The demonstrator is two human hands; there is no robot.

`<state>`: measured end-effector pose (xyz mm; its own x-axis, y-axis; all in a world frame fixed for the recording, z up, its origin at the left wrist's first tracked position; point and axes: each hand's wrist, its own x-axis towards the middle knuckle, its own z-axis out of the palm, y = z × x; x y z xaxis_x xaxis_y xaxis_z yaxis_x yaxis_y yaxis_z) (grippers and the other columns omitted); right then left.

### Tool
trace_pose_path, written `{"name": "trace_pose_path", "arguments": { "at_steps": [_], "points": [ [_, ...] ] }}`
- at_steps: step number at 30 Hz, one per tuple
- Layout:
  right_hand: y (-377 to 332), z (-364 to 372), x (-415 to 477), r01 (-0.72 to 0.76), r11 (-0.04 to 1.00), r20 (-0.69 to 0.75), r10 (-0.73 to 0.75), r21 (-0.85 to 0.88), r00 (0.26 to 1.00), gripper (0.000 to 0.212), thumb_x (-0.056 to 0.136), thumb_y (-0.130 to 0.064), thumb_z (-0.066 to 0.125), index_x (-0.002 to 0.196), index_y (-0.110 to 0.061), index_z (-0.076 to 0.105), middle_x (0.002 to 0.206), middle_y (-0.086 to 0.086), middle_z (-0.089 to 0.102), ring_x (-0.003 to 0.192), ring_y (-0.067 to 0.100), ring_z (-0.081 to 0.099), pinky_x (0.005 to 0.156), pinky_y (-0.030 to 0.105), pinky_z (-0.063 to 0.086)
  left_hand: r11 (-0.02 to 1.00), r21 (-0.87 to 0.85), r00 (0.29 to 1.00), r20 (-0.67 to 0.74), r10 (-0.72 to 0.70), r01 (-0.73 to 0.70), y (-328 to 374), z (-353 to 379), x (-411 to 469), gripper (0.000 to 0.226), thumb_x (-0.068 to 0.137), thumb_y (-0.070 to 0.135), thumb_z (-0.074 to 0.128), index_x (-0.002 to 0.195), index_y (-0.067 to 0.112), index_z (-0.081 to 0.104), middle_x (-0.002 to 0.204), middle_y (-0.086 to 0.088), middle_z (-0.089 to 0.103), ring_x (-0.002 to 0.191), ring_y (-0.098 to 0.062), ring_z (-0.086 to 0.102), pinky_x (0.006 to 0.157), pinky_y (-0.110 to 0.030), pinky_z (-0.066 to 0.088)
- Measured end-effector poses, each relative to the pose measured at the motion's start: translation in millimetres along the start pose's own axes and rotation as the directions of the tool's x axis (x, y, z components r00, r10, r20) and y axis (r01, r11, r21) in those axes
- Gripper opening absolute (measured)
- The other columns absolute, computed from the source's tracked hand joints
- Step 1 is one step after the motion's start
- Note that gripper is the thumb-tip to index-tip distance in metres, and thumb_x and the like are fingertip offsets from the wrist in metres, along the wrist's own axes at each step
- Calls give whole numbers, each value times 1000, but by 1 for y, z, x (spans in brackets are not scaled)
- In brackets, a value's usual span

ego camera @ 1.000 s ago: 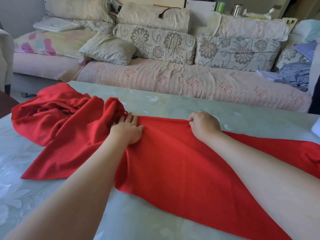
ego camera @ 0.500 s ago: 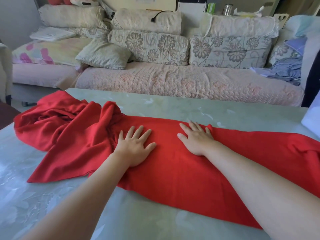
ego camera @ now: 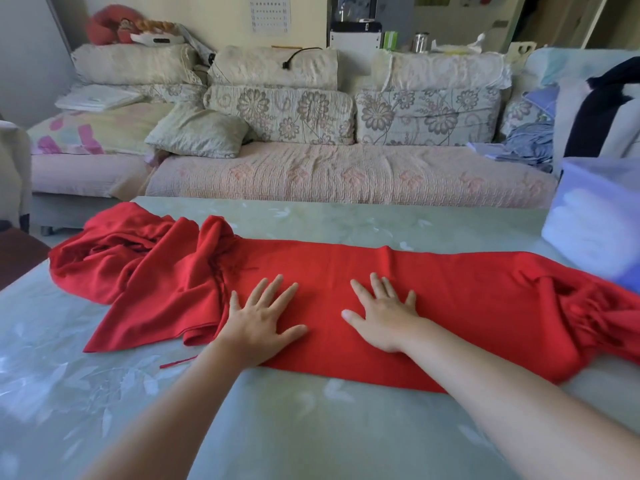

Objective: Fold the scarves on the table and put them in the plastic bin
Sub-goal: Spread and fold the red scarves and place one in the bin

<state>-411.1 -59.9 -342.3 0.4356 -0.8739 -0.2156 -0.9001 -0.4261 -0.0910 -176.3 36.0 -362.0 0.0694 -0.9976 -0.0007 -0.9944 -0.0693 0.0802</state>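
One red scarf (ego camera: pixel 450 306) stretched across tabletop (ego camera: pixel 311 427): left end bunched near far-left corner, middle smoothed flat, right end gathered at right edge. Left hand (ego camera: pixel 258 323) flat on scarf middle, grip apart, fingers spread. Right hand (ego camera: pixel 384 317) near it, grip apart too, palm pressing cloth. Plastic bin (ego camera: pixel 595 220) at right edge, just beside scarf's right end; translucent, pale blurred contents, cannot tell what.

1. Table (ego camera: pixel 311 427): pale green, glossy top with a faint white leaf pattern.
2. Red scarf (ego camera: pixel 450 306): lies across the top from left to right. Middle stretch flat and smooth; left end bunched in a heap; right end gathered and creased.
3. Loose red thread (ego camera: pixel 178 362): on bare top, just in front of the scarf's left part.
4. Plastic bin (ego camera: pixel 595 223): translucent, blurred, at the table's right edge, by the scarf's right end.
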Motion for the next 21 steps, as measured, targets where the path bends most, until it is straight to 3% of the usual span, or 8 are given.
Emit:
{"name": "trace_pose_path", "arguments": {
  "at_steps": [3,5,8,11,14,18,21],
  "points": [
    [20,6,-16,11,999,-13,-12,-49,1000,74,96,-71,15,158,-38,-7,166,5,-17,153,22,-16,118,64,-3,998,-10,998,3,-59,59,-6,-3,-17,108,55,97,-12,151,49,-7,163,13,-10,150,-15,-12,116,-64,3],
    [24,7,-22,7,999,-20,-8,-48,1000,72,97,-68,15,158,-36,-7,166,6,-16,153,23,-15,120,61,-2,992,5,991,57,-124,124,-3,-6,-26,107,56,97,-6,151,49,-3,163,12,-6,151,-17,-9,115,-65,3],
    [22,6,-30,34,999,-26,-36,-40,999,71,99,-66,19,158,-35,-5,166,6,-16,153,23,-14,121,59,0,975,46,972,81,-220,217,11,-19,-23,81,79,82,26,150,42,23,162,7,15,149,-27,10,111,-70,1],
    [27,3,-42,65,998,-37,-65,12,997,69,100,-64,23,159,-36,0,166,4,-14,153,22,-13,122,56,3,941,247,966,59,-253,231,38,-38,-10,70,87,66,30,141,25,42,150,-4,37,143,-32,22,111,-69,-5],
    [51,-4,-55,28,996,-75,-21,91,997,68,101,-61,25,159,-34,5,167,5,-10,154,22,-9,122,54,7,967,217,988,39,-147,135,77,-43,4,58,94,54,37,139,17,44,148,-6,40,141,-29,28,117,-55,11],
    [113,-12,-74,-161,966,-79,180,202,980,65,102,-57,27,159,-31,11,168,6,0,154,24,-1,122,54,12,987,-126,991,-96,92,-103,148,-35,24,46,98,41,43,138,19,45,147,-1,44,138,-24,36,110,-41,35],
    [165,-19,-88,-165,943,-215,231,288,949,47,103,-37,38,148,-25,40,156,8,35,146,27,29,117,46,28,947,-192,966,-48,255,-259,203,-22,28,56,98,49,41,150,29,31,157,3,31,145,-20,25,115,-42,30]
  ]
}}
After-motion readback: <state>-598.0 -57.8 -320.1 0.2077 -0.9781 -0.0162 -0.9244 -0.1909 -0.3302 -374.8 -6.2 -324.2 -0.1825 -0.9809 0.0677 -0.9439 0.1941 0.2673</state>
